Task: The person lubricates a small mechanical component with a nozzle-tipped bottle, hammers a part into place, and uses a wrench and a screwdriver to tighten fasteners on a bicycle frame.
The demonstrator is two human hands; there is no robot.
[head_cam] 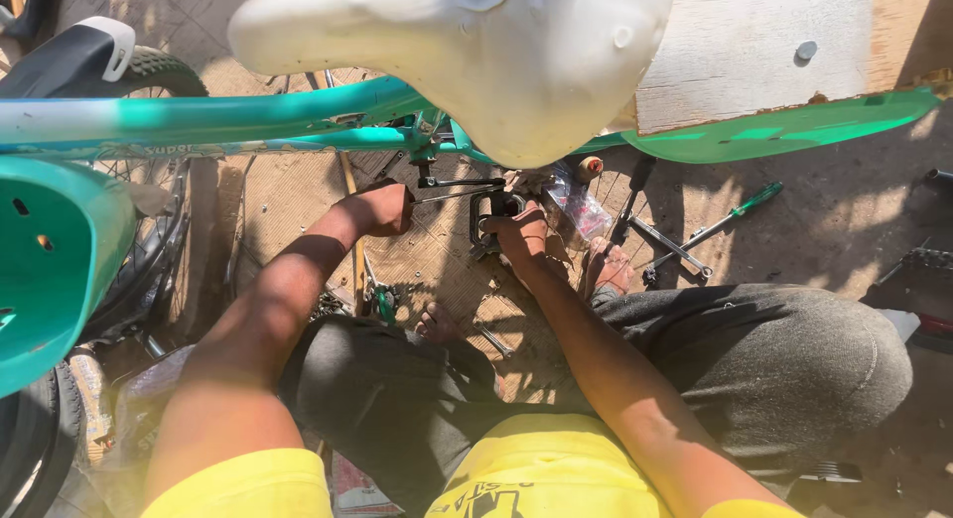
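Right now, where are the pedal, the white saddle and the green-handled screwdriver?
pedal (483, 223), head view, black body by the right hand.
white saddle (516, 62), head view, underside.
green-handled screwdriver (758, 197), head view, handle.

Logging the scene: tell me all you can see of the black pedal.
The pedal is a black block type, plastic or rubber by its look, standing on end below the teal frame, under the white saddle. The right hand grips its right side; the left hand is apart from it, further left. Its far end is hidden.
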